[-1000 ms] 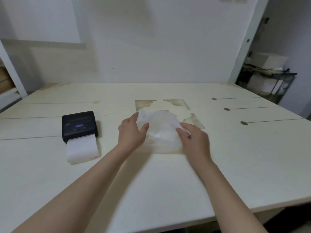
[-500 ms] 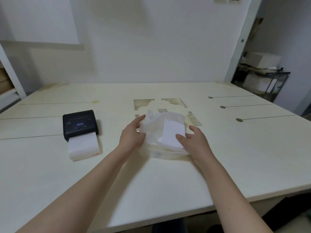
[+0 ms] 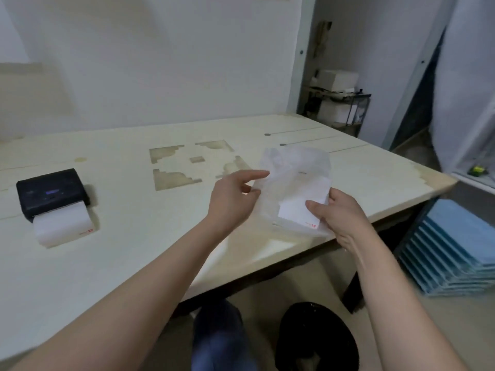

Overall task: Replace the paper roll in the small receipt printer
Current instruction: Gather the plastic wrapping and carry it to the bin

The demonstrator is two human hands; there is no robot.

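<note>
The small black receipt printer (image 3: 49, 192) sits on the table's left side, with a white block of paper (image 3: 63, 226) lying against its front edge. I hold a translucent plastic wrapper (image 3: 294, 167) in the air above the table's right front edge. A white piece of paper with a red mark (image 3: 301, 208) shows inside it. My right hand (image 3: 340, 218) grips the wrapper's lower right corner and that paper. My left hand (image 3: 234, 199) pinches the wrapper's left edge with fingers partly spread.
The cream table (image 3: 134, 258) has worn brown patches at its middle. A black bin (image 3: 316, 338) stands on the floor below the wrapper. A stack of blue trays (image 3: 455, 250) lies at the right. A wire rack with boxes (image 3: 340, 103) stands behind.
Both hands lifted the wrapper off the table and carried it right, toward the table's front edge. My view swung right and down, bringing the bin and blue trays into sight.
</note>
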